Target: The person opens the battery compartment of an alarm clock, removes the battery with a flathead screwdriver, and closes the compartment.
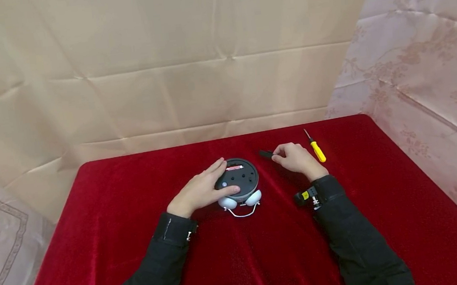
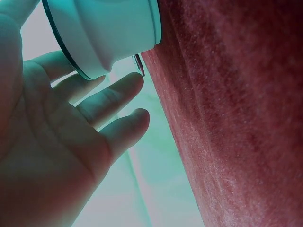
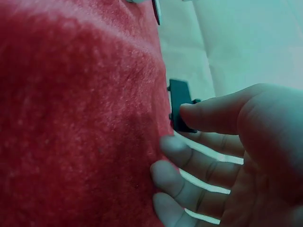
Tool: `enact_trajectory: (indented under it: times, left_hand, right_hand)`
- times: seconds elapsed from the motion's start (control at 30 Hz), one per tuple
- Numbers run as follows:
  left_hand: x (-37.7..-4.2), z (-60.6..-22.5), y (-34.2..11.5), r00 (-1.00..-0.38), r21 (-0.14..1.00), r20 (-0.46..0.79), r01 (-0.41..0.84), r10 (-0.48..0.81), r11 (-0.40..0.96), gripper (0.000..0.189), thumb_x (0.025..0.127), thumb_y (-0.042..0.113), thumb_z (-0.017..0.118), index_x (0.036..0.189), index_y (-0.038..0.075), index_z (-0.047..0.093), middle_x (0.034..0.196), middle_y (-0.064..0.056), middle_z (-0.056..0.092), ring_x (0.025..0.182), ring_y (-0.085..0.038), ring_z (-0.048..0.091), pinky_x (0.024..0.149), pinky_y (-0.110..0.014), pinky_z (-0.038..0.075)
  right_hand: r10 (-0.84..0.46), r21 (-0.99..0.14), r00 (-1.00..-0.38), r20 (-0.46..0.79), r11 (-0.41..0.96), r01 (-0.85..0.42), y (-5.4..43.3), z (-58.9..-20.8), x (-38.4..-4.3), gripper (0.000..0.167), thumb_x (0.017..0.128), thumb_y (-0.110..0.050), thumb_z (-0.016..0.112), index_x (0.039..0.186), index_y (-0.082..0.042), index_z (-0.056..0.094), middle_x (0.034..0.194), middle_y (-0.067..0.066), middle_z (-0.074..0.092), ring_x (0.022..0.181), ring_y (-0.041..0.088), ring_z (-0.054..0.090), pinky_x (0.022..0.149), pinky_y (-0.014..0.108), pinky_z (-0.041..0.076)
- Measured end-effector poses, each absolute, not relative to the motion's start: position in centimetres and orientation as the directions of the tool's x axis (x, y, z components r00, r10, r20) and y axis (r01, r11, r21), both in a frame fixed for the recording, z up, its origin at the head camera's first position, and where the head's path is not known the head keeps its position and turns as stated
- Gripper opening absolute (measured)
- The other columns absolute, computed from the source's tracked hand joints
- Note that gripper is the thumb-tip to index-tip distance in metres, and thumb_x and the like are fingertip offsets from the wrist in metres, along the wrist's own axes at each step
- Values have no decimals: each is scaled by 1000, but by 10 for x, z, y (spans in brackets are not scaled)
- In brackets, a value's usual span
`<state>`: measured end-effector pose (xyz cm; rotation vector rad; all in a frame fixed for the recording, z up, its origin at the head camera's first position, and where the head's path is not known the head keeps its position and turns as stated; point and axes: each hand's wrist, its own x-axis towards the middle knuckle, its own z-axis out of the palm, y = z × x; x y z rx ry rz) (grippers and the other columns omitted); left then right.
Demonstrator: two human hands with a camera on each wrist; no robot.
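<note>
An alarm clock (image 1: 245, 188) lies face down on the red cloth, its two white bells (image 1: 253, 198) and wire handle towards me. In its dark back, a battery (image 1: 234, 167) shows in the uncovered compartment. My left hand (image 1: 201, 189) holds the clock from the left, thumb across the back and fingers along the far left edge. The ring and little fingers spread loosely beside the white casing (image 2: 118, 38) in the left wrist view. To the right of the clock, my right hand (image 1: 296, 159) pinches a small black battery cover (image 3: 181, 106) between thumb and index finger, close over the cloth.
A yellow-handled screwdriver (image 1: 317, 150) lies beyond the right hand, its shaft towards the back edge. Red plush cloth (image 1: 131, 181) covers the table. A beige curtain (image 1: 206, 93) hangs behind it, and a floral one (image 1: 438, 90) at the right.
</note>
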<state>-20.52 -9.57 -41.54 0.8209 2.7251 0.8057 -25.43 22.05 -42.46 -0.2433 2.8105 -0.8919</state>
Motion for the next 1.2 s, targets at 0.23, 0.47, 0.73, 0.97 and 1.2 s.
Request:
enact_trajectory:
  times: [0.23, 0.47, 0.73, 0.97, 1.2]
  left_hand:
    - [-205, -415, -96, -830, 550, -14, 459, 557, 698, 95, 88, 63, 66, 160, 11, 32, 165, -8, 28, 147, -25, 33, 110, -47, 41]
    - [-206, -416, -96, -833, 552, -16, 453, 552, 700, 95, 88, 64, 65, 159, 12, 33, 165, -6, 28, 148, -25, 33, 110, -47, 41]
    - [-205, -415, -97, -833, 552, -19, 452, 552, 701, 94, 88, 64, 66, 160, 12, 32, 165, -8, 29, 147, -26, 34, 109, -48, 43]
    - [-206, -415, -97, -835, 548, -26, 448, 550, 707, 95, 88, 63, 66, 160, 13, 31, 165, -5, 27, 147, -24, 34, 109, -46, 42]
    - [-205, -415, -96, -834, 557, -27, 445, 551, 702, 96, 86, 64, 67, 160, 13, 31, 165, -5, 27, 147, -26, 34, 108, -48, 43]
  right_hand:
    - [-211, -561, -965, -158, 823, -89, 221, -429, -256, 19, 100, -23, 64, 108, -7, 71, 89, 7, 64, 81, 26, 55, 73, 38, 45]
    - [-218, -564, -962, -166, 821, -89, 221, -427, -254, 22, 100, -24, 65, 114, -8, 69, 94, 8, 66, 85, 27, 56, 77, 39, 48]
    - [-218, -566, -961, -172, 820, -85, 220, -426, -254, 25, 100, -24, 64, 117, -6, 69, 98, 9, 67, 87, 27, 56, 78, 39, 49]
    - [-220, -566, -959, -176, 820, -84, 219, -426, -256, 27, 101, -23, 63, 119, -3, 69, 98, 10, 67, 86, 27, 56, 77, 39, 47]
    - [-208, -557, -962, -175, 827, -78, 219, -427, -255, 32, 100, -23, 64, 125, -3, 65, 104, 13, 67, 87, 28, 58, 79, 39, 50]
